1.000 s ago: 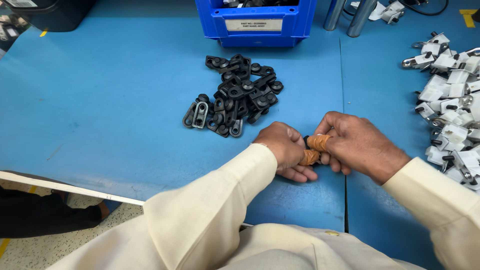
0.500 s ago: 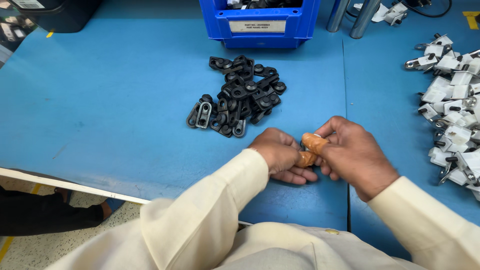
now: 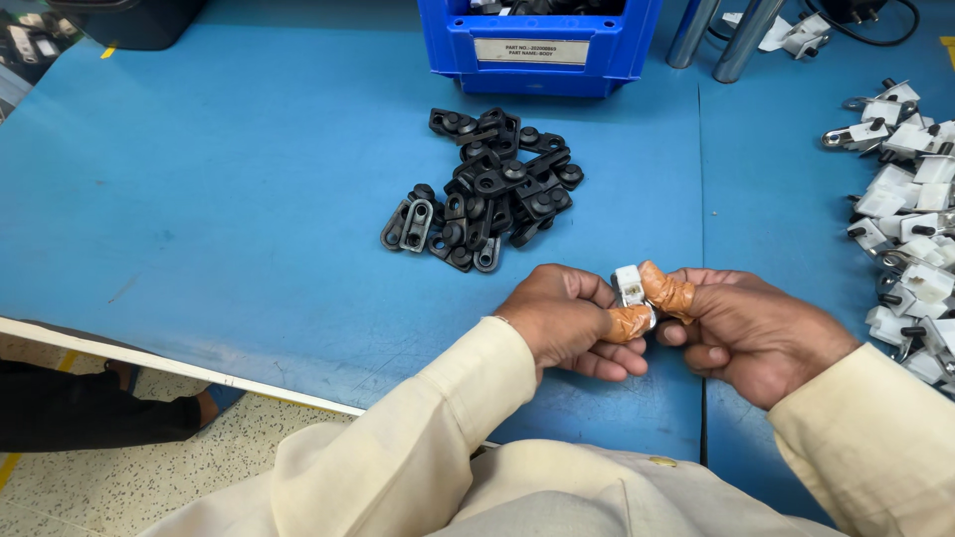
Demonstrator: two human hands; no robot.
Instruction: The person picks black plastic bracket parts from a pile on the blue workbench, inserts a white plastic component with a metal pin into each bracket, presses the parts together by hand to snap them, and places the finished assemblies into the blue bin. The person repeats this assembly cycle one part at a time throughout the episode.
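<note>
My left hand [image 3: 562, 318] and my right hand [image 3: 751, 328] meet over the blue table [image 3: 219, 219] near its front edge. Between their fingertips they pinch one small white part [image 3: 629, 284]. Brown tape wraps a fingertip on each hand. Most of the part is hidden by the fingers. A heap of several black flat parts with holes [image 3: 487, 189] lies just beyond the hands, slightly to the left.
A blue bin [image 3: 537, 45] with a white label stands at the back. Several white parts with black and metal pins [image 3: 910, 209] are spread along the right edge. Two metal posts [image 3: 716, 35] rise at the back right. A dark bin [image 3: 129, 20] sits far left.
Both hands have stayed together in the same place. The fingers have turned, and the small white part now shows between the taped fingertips.
</note>
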